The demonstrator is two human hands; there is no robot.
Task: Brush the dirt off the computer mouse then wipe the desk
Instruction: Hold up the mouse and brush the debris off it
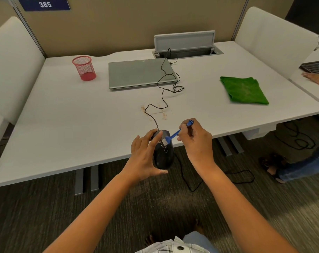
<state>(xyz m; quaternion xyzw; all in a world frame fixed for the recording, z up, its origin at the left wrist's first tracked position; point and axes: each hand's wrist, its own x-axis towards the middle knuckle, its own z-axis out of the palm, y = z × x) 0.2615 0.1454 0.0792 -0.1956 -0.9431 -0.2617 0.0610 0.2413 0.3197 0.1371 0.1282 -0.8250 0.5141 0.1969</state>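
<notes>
My left hand [143, 157] grips a black wired computer mouse [164, 157], held over the front edge of the white desk [73, 125]. My right hand [196, 139] pinches a small blue brush [175, 133] whose white bristles touch the top of the mouse near its wheel. Light crumbs cling to the mouse around the bristles. Brown dirt specks [162, 114] lie on the desk beside the mouse's black cable [164, 84]. A folded green cloth [244, 90] lies on the right part of the desk.
A closed grey laptop [140, 73] sits at mid-desk and a red mesh cup [84, 68] to its left. An open cable hatch [186, 44] is at the back. Another person's hand [313, 78] and legs [301, 167] are at the right. Cables trail on the floor.
</notes>
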